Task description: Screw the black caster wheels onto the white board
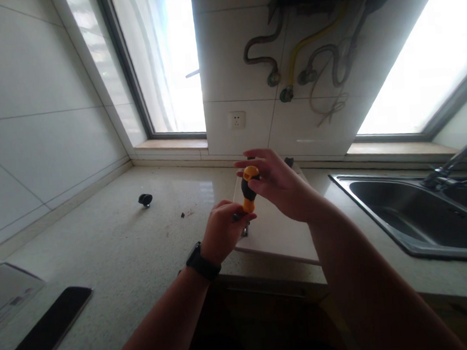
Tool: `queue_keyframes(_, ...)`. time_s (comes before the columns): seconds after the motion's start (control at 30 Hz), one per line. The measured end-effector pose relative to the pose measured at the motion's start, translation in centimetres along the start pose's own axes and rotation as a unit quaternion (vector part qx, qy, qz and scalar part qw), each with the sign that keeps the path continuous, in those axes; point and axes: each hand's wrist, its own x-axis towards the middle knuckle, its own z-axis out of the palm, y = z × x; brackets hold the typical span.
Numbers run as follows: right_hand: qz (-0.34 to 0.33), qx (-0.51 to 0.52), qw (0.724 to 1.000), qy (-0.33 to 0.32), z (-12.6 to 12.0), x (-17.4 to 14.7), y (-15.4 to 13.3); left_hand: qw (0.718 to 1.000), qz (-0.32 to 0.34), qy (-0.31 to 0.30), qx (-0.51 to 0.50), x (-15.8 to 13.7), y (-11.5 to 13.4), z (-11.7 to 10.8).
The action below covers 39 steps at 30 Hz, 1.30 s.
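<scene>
A screwdriver [249,189] with a stubby yellow and black handle stands nearly upright over a white panel [277,239]. My right hand [280,185] has its thumb and fingers about the upper handle, some fingers stretched past it. Just below the handle, my left hand [225,224] is closed in a pinch, a dark watch on its wrist. What its fingertips grip is mostly hidden; a bit of dark metal shows between them. A small shiny metal fitting [245,230] sits under the left fingertips at the panel's left edge. The screwdriver's tip is out of sight.
On the counter to the left lie a black knob-like piece [145,199] and a tiny dark bit [182,215]. A long black strip [47,330] and a white box [8,292] are at the lower left. A steel sink [398,216] with a faucet [439,175] is at the right.
</scene>
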Motion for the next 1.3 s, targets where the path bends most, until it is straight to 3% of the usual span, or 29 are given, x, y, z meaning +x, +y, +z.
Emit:
queue_keyframes(0.07,0.017,0.056,0.995,-0.075,-0.9,0.2,0.1,1.0,-0.004,-0.001,-0.009,0.0,0.0,0.0)
queue_keyframes(0.1,0.029,0.059,0.995,-0.079,-1.1,0.3,0.1,1.0,-0.006,-0.003,-0.013,0.1,0.0,0.0)
queue_keyframes(0.23,0.052,-0.057,0.995,0.063,-0.4,0.5,0.1,0.999,-0.013,-0.026,-0.026,0.1,0.2,0.0)
queue_keyframes(0.33,0.009,-0.243,0.951,0.192,1.1,0.4,0.2,0.999,-0.008,-0.038,-0.01,0.0,0.4,0.0)
queue_keyframes(0.43,-0.005,-0.331,0.914,0.234,1.9,0.4,0.1,1.0,0.005,-0.027,0.015,0.0,0.4,0.0)
queue_keyframes(0.5,0.006,-0.313,0.93,0.194,1.6,0.4,0.0,1.0,0.004,-0.019,0.012,-0.1,0.3,0.0)
queue_keyframes(0.6,0.005,-0.161,0.986,0.029,0.2,0.4,-0.1,1.0,-0.005,-0.021,-0.003,0.0,-0.1,0.0)
queue_keyframes(0.7,0.005,-0.002,0.994,-0.113,-1.1,0.5,0.1,0.999,-0.012,-0.038,-0.012,0.2,-0.3,-0.1)
queue_keyframes(0.77,0.028,0.031,0.994,-0.102,-1.4,0.5,0.4,0.998,-0.012,-0.054,-0.015,0.2,-0.2,-0.2)
queue_keyframes(0.83,0.057,-0.003,0.998,-0.022,-1.1,0.5,0.7,0.998,-0.009,-0.063,-0.01,0.3,0.0,-0.2)
queue_keyframes(0.93,0.064,-0.157,0.979,0.114,0.3,0.4,0.9,0.999,0.001,-0.05,0.013,0.2,0.2,-0.1)
queue_keyframes(1.03,0.043,-0.271,0.945,0.176,1.3,0.3,0.7,1.0,0.007,-0.02,0.023,0.0,0.1,0.0)
queue_keyframes(1.13,0.032,-0.247,0.959,0.134,1.1,0.1,0.2,1.0,-0.008,-0.004,0.016,-0.1,-0.1,0.1)
queue_keyframes(1.23,-0.001,-0.115,0.993,-0.016,-0.3,0.0,-0.3,1.0,-0.018,-0.011,0.012,-0.2,-0.2,0.0)
queue_keyframes(1.3,-0.009,-0.047,0.994,-0.093,-1.2,0.1,-0.3,1.0,-0.017,-0.02,0.012,-0.1,-0.1,-0.1)
